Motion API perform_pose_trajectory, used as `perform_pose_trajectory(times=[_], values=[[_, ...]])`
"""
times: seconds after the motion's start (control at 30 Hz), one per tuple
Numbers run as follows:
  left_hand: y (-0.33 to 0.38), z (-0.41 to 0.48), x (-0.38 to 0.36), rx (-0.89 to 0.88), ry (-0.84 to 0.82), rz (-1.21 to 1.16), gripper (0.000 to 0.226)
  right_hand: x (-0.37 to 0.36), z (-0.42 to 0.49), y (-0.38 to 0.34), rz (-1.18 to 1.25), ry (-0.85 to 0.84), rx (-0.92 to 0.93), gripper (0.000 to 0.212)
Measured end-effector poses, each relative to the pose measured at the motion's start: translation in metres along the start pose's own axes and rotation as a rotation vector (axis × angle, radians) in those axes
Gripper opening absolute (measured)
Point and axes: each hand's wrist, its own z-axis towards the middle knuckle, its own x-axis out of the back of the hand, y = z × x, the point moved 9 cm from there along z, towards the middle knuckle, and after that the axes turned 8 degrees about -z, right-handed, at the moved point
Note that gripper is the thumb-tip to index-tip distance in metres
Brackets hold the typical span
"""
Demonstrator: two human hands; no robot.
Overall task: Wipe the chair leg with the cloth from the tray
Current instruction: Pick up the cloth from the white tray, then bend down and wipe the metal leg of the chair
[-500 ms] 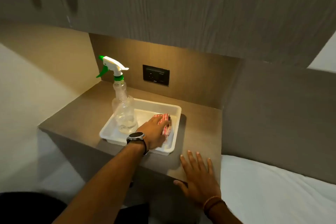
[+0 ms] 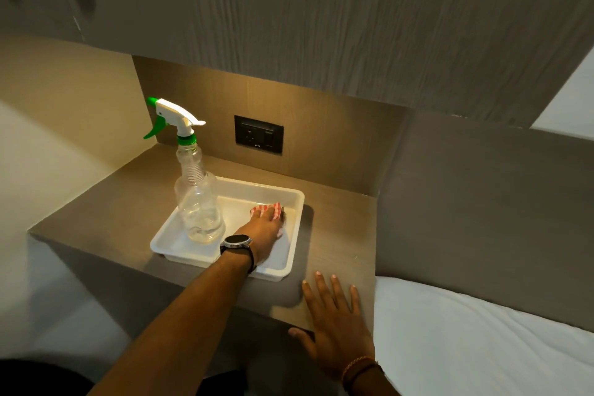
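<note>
Brown wood-grain bedside shelf [image 2: 128, 212], lit from above. Directly on it: white plastic tray [image 2: 297, 199], reaching out past the right hand's fingertips and lying under the left hand. Right hand [image 2: 334, 325] flat on the shelf's near edge, palm down, fingers spread, apart from the tray's near right corner. White bed sheet [image 2: 482, 347] just to the right of that hand, butting against the shelf's side.

The left hand [image 2: 262, 231] covers most of the red-checked cloth [image 2: 266, 210], hiding whether its fingers grip it
</note>
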Motion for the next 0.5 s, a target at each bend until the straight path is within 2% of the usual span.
perform_pose_trajectory(times=[0.17, 0.37, 0.5], values=[[-0.016, -0.033, 0.041, -0.014, 0.213, -0.189, 0.077, -0.008, -0.001, 0.000, 0.018, -0.038, 0.024, 0.096], [-0.015, -0.127, 0.078, -0.111, 0.418, -0.110, 0.081, 0.001, -0.005, 0.000, 0.028, 0.003, 0.007, 0.094], [-0.023, -0.220, 0.061, -0.063, 0.469, -0.054, 0.081, 0.009, -0.011, -0.003, 0.033, 0.043, 0.000, 0.091]])
